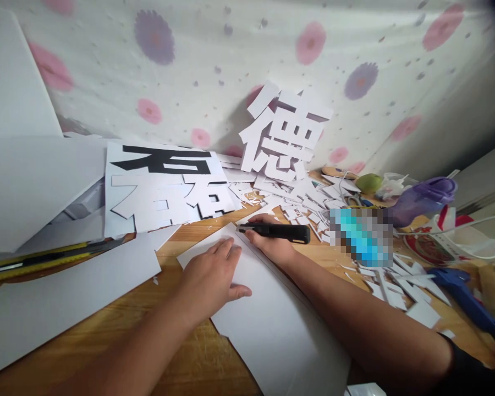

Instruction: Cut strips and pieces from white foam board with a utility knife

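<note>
My right hand (270, 247) is closed around a black utility knife (291, 232). The blade end points left and lies at the far edge of a long white board (280, 335). My left hand (214, 275) rests on the same board with its fingers stretched out and the thumb apart, a little left of the blade. Whether the blade tip is in the board I cannot make out. Beyond the hands, white cut-out character pieces (148, 198) lie on a sheet with a black printed shape (165, 159). A large white cut-out character (289, 137) leans against the flowered curtain.
White offcuts (301, 206) litter the wooden table (185, 346) behind and right of my hands. At right are a purple container (424, 198), a green fruit (369, 182) and a blue tool (457, 280). White boards (25, 148) and a yellow-black cutter (66, 256) are at left.
</note>
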`<state>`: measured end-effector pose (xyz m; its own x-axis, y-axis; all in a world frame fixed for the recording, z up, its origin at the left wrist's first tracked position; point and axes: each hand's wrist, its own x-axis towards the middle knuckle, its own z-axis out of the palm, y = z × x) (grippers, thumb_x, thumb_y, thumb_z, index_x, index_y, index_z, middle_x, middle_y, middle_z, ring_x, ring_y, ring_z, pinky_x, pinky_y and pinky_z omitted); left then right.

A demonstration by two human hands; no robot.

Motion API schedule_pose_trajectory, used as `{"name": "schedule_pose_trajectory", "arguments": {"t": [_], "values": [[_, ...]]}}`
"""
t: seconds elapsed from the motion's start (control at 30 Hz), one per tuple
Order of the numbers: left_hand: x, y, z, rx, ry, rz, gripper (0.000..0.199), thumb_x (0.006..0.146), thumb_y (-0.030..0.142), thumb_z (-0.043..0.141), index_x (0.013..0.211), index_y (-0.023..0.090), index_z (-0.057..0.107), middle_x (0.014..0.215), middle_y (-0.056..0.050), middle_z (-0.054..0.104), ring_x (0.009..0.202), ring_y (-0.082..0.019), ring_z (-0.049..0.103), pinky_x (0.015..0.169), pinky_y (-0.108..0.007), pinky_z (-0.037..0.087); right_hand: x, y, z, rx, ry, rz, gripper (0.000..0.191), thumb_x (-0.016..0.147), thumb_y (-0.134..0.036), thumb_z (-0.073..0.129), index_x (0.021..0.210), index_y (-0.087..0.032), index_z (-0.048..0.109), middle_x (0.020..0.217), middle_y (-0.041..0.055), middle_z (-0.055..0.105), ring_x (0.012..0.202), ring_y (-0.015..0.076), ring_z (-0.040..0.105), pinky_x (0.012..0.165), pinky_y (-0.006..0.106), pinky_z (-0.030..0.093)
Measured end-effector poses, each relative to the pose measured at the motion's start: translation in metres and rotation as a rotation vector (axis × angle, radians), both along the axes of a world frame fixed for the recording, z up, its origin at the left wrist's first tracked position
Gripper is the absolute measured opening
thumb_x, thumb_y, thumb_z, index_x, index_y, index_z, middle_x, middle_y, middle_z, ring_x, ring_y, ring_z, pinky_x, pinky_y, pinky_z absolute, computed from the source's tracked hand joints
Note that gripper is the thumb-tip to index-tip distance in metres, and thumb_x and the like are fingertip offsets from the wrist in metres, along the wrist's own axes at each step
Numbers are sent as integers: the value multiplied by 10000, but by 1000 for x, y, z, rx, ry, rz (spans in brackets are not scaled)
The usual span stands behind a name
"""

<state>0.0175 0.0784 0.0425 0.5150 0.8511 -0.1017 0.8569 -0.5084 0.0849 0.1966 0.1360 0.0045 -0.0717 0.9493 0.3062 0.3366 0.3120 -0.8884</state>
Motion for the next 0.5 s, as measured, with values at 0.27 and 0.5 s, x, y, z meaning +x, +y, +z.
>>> {"name": "schedule_pose_trajectory", "arguments": {"t": [0.27, 0.5], "values": [[1, 1, -4, -15, 30, -7, 808, 782, 585, 674, 1393, 96, 472, 1522, -202, 368, 1382, -354, 387, 1030, -475, 478, 6, 1, -6, 3, -156, 36, 285, 759, -376, 688, 1002, -228, 663, 949, 50, 728, 867, 233, 679, 818, 423, 548], [0, 1, -3, -4, 39, -16, 811, 783, 604, 661, 1392, 104, 471, 1525, -197, 363, 1379, -349, 394, 1028, -474, 479, 6, 1, -8, 46, -158, 65, 278, 771, -362, 687, 1016, -232, 663, 942, 43, 740, 855, 216, 691, 801, 391, 561]]}}
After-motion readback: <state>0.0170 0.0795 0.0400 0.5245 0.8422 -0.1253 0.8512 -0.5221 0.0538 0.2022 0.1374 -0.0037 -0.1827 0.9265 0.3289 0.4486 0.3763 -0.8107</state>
